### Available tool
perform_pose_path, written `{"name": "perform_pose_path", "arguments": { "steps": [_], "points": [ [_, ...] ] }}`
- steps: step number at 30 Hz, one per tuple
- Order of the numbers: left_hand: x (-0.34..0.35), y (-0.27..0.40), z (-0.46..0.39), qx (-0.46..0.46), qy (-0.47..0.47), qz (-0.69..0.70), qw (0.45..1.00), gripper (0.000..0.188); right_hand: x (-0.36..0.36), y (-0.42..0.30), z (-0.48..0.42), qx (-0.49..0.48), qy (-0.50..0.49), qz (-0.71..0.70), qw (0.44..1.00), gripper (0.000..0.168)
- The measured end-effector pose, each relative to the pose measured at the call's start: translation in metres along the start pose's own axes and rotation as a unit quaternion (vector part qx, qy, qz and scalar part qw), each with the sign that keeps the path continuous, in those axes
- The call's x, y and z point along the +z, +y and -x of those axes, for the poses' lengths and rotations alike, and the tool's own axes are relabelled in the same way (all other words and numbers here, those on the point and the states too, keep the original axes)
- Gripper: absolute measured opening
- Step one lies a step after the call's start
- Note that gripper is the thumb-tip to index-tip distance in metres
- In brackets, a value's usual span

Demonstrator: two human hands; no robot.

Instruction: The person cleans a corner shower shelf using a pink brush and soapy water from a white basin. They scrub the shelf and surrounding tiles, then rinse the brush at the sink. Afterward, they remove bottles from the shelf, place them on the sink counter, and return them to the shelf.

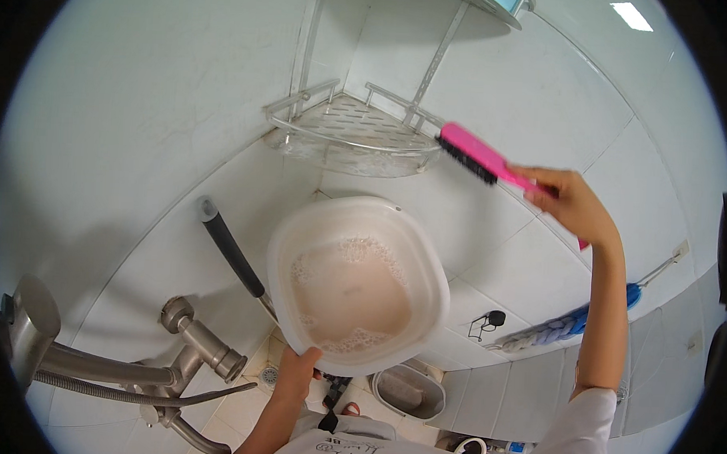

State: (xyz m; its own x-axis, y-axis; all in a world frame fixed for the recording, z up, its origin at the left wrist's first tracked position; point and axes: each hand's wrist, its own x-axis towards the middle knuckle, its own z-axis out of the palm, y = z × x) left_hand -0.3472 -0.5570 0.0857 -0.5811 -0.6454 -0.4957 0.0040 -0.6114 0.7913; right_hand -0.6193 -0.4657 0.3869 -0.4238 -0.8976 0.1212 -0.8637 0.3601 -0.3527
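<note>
My left hand (pixel 299 372) grips the near rim of a white plastic basin (pixel 436 283), which holds cloudy, brownish water with foam around its edges. In my right hand (pixel 571 204) is the handle of a pink brush (pixel 477 148) with black bristles. The brush is raised to the right of the basin, its head near the right end of a metal corner shelf (pixel 355 123). The shelf looks wet, and its slotted plate has a rail around it.
Shower mixer pipes (pixel 206 347) stick out from the wall at lower left. A black-handled tool (pixel 233 246) stands left of the basin. Below are a grey bin (pixel 408 402) and a floor drain (pixel 269 376). A blue and grey braided scrubber (pixel 552 329) hangs at right. Another shelf (pixel 497 9) is above.
</note>
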Motion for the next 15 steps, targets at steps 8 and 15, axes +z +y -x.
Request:
{"name": "perform_pose_path", "arguments": {
  "steps": [8, 15],
  "points": [
    [0.001, 0.007, -0.002, -0.001, 0.004, -0.014, 1.000, 0.029, 0.024, 0.010, -0.140, -0.166, -0.128, 0.158, 0.965, 0.025],
    [0.001, 0.013, -0.006, 0.000, 0.001, 0.002, 1.000, 0.033, 0.010, 0.013, -0.156, -0.140, -0.228, 0.164, 0.949, 0.028]
  ]
}}
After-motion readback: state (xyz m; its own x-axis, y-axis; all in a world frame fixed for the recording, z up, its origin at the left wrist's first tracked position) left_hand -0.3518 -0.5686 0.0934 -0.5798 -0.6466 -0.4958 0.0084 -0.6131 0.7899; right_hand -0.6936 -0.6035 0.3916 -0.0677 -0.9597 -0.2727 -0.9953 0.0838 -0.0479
